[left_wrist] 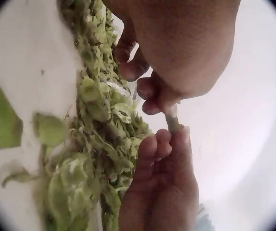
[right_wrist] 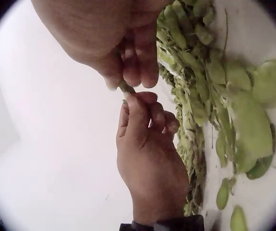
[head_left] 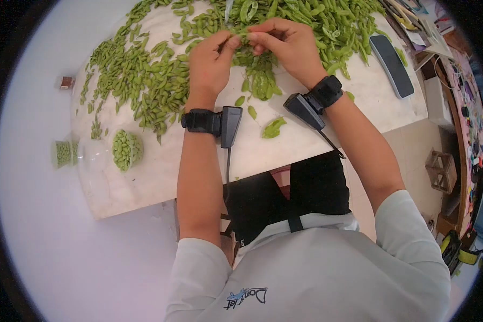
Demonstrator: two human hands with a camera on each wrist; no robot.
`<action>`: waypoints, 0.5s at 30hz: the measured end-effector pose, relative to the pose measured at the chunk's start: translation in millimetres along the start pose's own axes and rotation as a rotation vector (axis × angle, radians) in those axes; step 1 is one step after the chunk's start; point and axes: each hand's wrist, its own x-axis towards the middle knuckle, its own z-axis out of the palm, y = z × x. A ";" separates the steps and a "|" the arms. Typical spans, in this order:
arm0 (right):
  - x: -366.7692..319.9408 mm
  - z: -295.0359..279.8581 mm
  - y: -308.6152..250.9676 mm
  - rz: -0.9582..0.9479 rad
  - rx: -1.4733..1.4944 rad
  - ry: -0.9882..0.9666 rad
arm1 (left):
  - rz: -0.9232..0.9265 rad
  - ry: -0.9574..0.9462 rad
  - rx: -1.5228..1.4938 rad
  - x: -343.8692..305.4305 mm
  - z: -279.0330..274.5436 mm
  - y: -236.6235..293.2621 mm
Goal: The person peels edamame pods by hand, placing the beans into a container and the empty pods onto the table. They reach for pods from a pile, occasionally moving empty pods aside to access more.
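Note:
A green pod is pinched between the two hands, one end in each, above the pile of pods. The left hand holds one end between thumb and fingers; the right hand grips the other end with its thumb and forefinger. In the right wrist view the pod shows as a short piece between the fingertips. Green pods are spread to the left of the hands, and a heap of pods lies to the right.
A clear tub of shelled beans stands near the table's left edge. A phone lies at the right of the table. A leaf and a few loose pods are in front of the hands. Shelves with assorted items stand at far right.

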 end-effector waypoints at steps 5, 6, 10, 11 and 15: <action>1.2 3.2 -0.4 -0.019 0.015 0.051 | -0.082 -0.017 -0.028 -0.5 -0.6 8.2; 0.0 0.3 -1.4 0.027 0.081 0.029 | -0.045 -0.040 -0.051 -1.5 -0.1 9.4; 4.2 -6.4 -10.5 0.232 0.197 -0.095 | 0.067 -0.066 -0.062 2.1 -6.0 9.1; 2.6 -5.3 -12.4 0.297 0.194 -0.126 | 0.080 -0.070 -0.042 0.8 -7.8 8.9; 1.7 -4.7 -13.6 0.388 0.122 -0.121 | 0.140 -0.062 0.056 0.5 -5.4 4.9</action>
